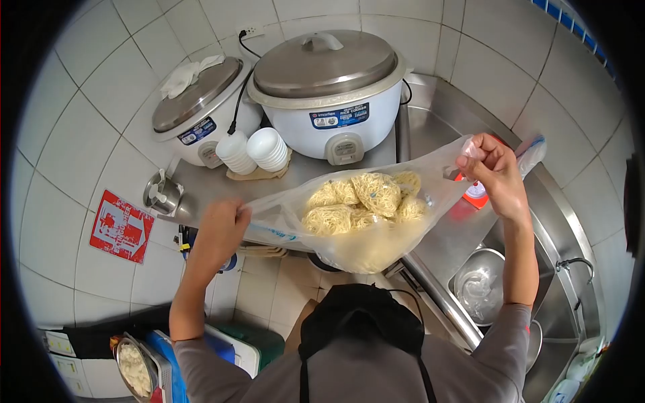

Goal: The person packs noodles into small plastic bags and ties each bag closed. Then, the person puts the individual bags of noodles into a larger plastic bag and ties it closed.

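Note:
A clear plastic bag hangs stretched wide between my two hands, with several bundles of yellow noodles inside. My left hand is closed on the bag's left edge. Higher up on the right, my right hand pinches the opposite corner of the bag. The bag is in front of the steel counter, over its near edge.
A large rice cooker and a smaller one stand at the back. Stacked white bowls and a metal cup are on the counter. At right are a sink with a steel basin and a faucet.

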### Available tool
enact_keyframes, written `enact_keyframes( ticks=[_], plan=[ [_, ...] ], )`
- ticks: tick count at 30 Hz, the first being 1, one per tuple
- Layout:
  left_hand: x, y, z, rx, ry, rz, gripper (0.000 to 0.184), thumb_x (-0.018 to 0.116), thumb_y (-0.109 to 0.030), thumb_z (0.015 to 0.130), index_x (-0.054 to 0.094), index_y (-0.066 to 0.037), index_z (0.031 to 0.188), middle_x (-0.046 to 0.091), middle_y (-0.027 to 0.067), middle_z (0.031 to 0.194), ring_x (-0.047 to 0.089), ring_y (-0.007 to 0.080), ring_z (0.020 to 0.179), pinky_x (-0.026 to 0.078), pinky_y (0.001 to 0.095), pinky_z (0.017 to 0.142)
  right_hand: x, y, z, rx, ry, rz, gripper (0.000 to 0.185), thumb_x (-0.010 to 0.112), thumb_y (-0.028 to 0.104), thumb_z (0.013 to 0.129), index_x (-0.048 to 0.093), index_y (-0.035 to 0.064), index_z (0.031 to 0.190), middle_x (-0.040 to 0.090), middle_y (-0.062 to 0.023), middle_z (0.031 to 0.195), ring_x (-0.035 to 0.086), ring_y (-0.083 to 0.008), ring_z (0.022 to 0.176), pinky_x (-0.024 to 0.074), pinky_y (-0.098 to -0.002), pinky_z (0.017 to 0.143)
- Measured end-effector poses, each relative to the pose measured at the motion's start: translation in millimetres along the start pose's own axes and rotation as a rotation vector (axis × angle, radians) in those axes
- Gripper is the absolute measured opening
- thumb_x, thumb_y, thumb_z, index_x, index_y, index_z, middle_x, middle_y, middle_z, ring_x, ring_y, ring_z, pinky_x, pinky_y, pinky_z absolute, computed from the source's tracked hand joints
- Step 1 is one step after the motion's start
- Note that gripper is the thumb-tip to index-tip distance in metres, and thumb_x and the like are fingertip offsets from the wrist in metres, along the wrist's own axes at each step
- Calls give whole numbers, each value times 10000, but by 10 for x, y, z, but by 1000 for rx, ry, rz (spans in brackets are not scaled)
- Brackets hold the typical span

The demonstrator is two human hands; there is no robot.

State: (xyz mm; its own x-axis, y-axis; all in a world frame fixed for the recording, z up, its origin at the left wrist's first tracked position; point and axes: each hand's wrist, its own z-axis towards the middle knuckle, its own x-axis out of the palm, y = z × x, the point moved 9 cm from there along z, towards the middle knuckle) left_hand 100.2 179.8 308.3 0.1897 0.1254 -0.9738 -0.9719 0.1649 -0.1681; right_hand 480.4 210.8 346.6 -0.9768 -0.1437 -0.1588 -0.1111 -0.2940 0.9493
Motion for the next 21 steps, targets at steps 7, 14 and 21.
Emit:
enact_keyframes(
  ticks=[7,14,21],
  plan=[
    [250,-236,146,-42,-203,-1316,275,511,-215,890,588,-22,1071,600,71,1036,530,140,993,368,266,891,135,79,-126,-11,33,-37,102,594,69,833,548,3,897,583,11,774,497,-61,685,406,-224,618],
    [354,-1717,500,565,-262,-870,388,567,-77,810,511,-48,1192,585,154,1106,576,260,989,435,323,843,1134,279,-114,-528,350,-544,146,577,53,799,601,20,938,558,-89,869,535,-240,835,414,-340,775],
    [684,-1579,743,353,-67,-954,365,506,-297,890,502,-8,1113,611,185,923,596,349,863,460,381,737,1118,256,206,-558,366,-445,247,544,11,773,623,46,1005,519,-136,1099,519,-269,999,409,-383,879]
  ],
)
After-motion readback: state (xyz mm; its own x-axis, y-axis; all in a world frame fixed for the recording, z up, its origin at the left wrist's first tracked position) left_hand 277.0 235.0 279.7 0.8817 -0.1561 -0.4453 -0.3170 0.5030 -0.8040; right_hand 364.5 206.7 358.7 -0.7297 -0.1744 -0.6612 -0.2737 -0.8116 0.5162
